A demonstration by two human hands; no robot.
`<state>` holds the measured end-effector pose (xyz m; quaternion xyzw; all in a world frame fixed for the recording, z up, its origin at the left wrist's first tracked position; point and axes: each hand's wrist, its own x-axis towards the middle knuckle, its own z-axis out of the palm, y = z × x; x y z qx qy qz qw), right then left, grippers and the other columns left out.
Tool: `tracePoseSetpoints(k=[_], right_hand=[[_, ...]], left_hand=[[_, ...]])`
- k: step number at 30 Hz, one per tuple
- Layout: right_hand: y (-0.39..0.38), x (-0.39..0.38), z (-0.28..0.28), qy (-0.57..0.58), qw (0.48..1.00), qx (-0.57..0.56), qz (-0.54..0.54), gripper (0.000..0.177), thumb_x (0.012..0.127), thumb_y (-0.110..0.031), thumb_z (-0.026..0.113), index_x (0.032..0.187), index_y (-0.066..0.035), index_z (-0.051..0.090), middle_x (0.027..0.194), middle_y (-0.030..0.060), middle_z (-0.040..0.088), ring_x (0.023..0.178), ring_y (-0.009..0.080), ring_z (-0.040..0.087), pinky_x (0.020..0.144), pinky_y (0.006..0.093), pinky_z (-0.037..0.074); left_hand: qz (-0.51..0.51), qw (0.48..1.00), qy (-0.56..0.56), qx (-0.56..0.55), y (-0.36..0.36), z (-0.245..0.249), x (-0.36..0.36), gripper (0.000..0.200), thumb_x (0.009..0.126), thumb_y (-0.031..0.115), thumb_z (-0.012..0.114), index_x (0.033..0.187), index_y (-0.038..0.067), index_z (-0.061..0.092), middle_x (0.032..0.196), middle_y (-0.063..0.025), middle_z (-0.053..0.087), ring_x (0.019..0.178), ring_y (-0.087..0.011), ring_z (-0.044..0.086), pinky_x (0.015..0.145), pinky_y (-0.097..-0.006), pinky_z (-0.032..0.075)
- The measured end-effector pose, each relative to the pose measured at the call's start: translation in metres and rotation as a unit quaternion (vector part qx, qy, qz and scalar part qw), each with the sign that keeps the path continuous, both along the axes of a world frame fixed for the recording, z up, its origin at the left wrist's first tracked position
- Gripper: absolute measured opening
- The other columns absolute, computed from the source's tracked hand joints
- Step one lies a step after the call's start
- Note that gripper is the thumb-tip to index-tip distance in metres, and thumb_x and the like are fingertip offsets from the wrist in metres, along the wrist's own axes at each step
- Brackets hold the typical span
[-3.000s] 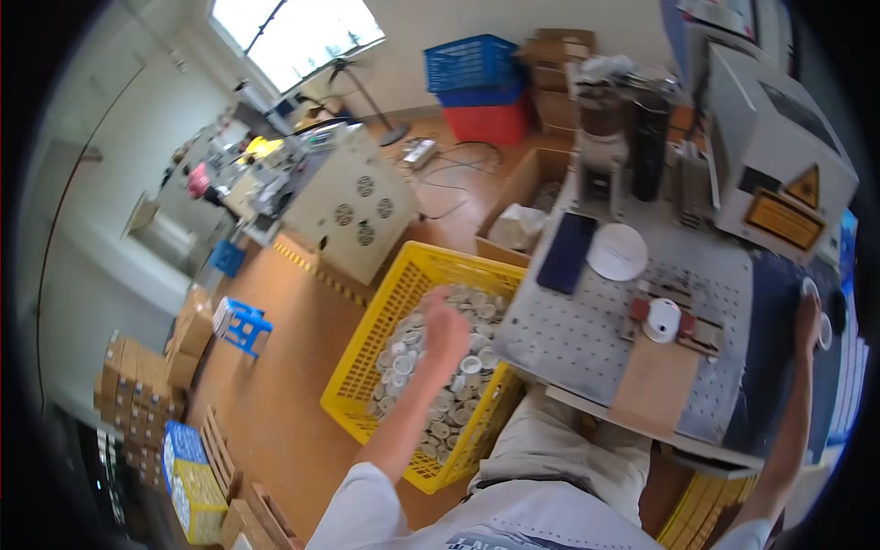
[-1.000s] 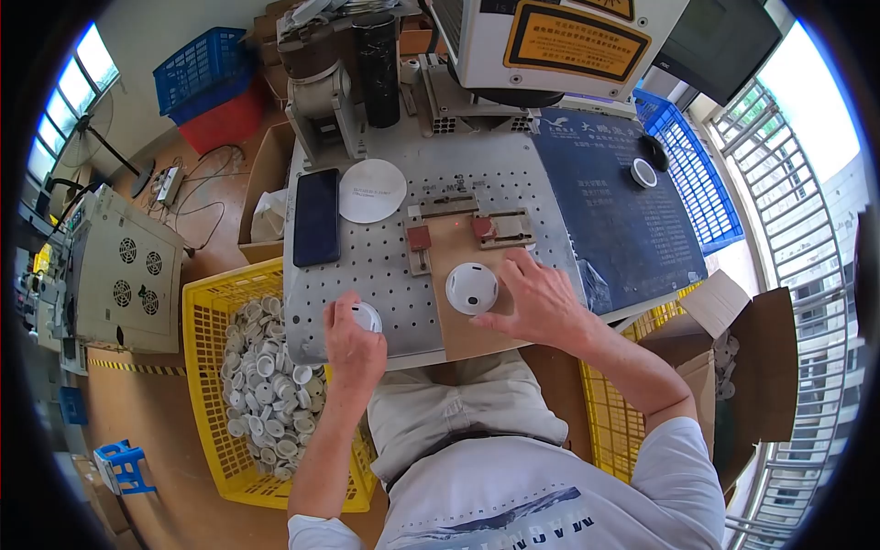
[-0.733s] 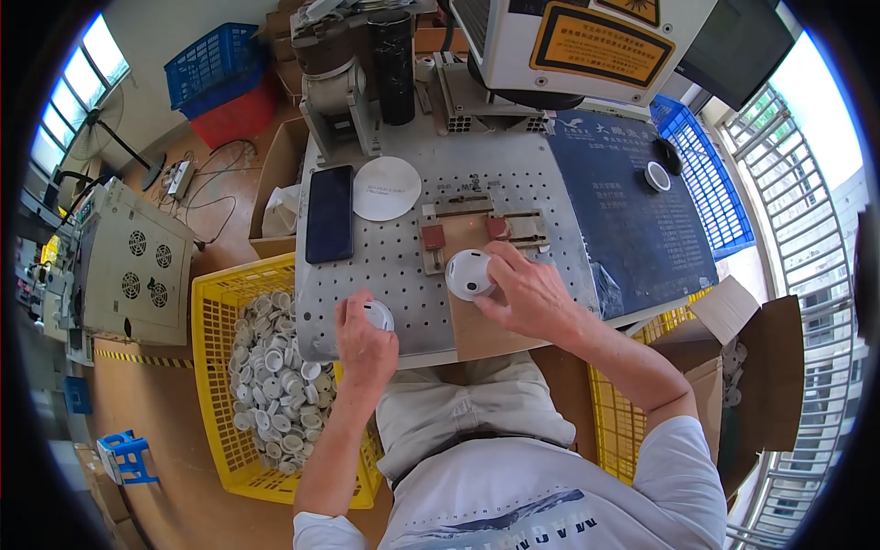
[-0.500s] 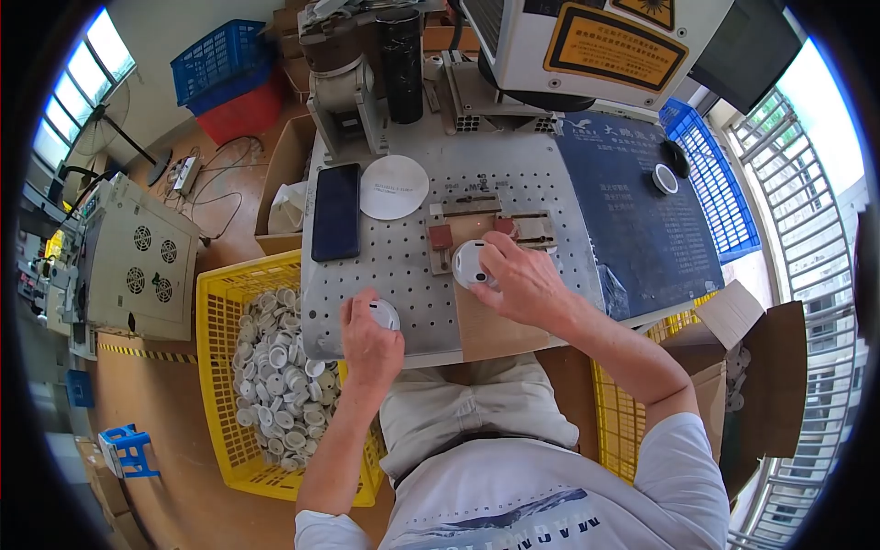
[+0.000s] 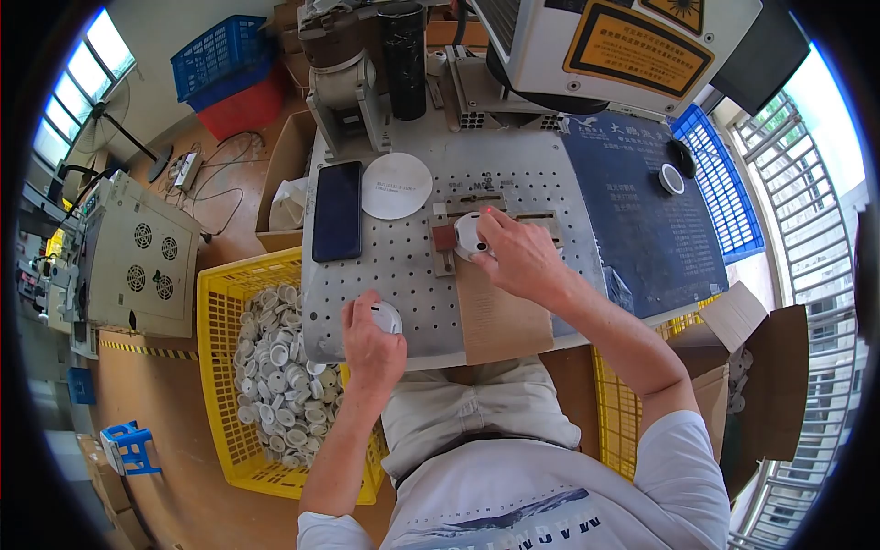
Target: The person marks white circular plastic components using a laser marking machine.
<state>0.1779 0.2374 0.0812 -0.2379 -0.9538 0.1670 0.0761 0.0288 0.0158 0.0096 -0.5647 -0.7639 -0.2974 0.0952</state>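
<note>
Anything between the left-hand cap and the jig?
Yes: the jig is occupied. The right hand holds a second cap in it. Nothing else shows between the cap in the left hand and the jig.

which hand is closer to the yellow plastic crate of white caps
Left. The left hand grips a white round cap right beside the yellow plastic crate; the right hand is farther off, holding a second white cap at the metal fixture.

Matt perforated metal table [image 5: 403,266], smooth white plastic caps [image 5: 467,234], brown cardboard sheet [image 5: 500,321], yellow plastic crate [image 5: 215,367].
</note>
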Motion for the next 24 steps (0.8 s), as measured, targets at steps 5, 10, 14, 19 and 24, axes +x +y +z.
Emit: tracePoseSetpoints(k=[5,10,14,19,24], right_hand=[[-0.003,0.001,-0.009,0.013,0.999,0.022,-0.023,0.033,0.085,-0.018,0.068,0.107,0.000,0.050,0.126,0.0183,0.057,0.085,0.0406,0.066,0.072,0.0479,0.053],[0.009,0.035,-0.009,0.133,0.991,0.015,-0.031,0.032,0.085,-0.022,0.069,0.104,-0.001,0.055,0.125,0.0172,0.058,0.082,0.0398,0.066,0.069,0.0464,0.054],[0.076,0.093,-0.020,0.222,0.960,0.072,-0.152,0.023,0.086,-0.023,0.068,0.097,-0.004,0.061,0.104,0.0154,0.067,0.083,0.0401,0.065,0.071,0.0447,0.054],[0.221,0.190,-0.043,0.095,0.889,0.194,-0.403,0.047,0.086,-0.026,0.068,0.125,-0.004,0.053,0.134,0.0193,0.055,0.108,0.0436,0.062,0.088,0.0510,0.051],[0.273,0.234,-0.068,0.063,0.878,0.170,-0.443,0.026,0.094,-0.026,0.057,0.110,-0.008,0.064,0.115,0.0160,0.062,0.107,0.0396,0.061,0.088,0.0489,0.049]], left_hand=[[0.006,0.999,-0.013,0.031,0.000,0.001,0.001,0.033,0.054,-0.007,0.066,0.086,-0.008,0.062,0.115,-0.0193,0.055,0.103,-0.0408,0.053,0.090,-0.0470,0.043],[0.060,0.986,-0.130,0.081,-0.040,0.007,-0.011,0.046,0.059,-0.009,0.047,0.103,-0.005,0.057,0.102,-0.0189,0.058,0.097,-0.0399,0.055,0.090,-0.0457,0.045],[0.221,0.963,-0.141,0.068,-0.153,-0.017,-0.089,0.041,0.070,0.007,0.045,0.108,-0.007,0.056,0.105,-0.0221,0.059,0.100,-0.0408,0.056,0.095,-0.0446,0.043],[0.445,0.895,0.027,0.011,-0.252,-0.030,-0.147,0.040,0.076,-0.003,0.044,0.115,-0.008,0.054,0.114,-0.0237,0.057,0.110,-0.0419,0.055,0.099,-0.0463,0.040],[0.362,0.923,-0.117,0.061,-0.159,0.029,-0.117,0.044,0.074,-0.013,0.041,0.117,-0.011,0.051,0.123,-0.0252,0.053,0.120,-0.0404,0.050,0.106,-0.0431,0.036]])
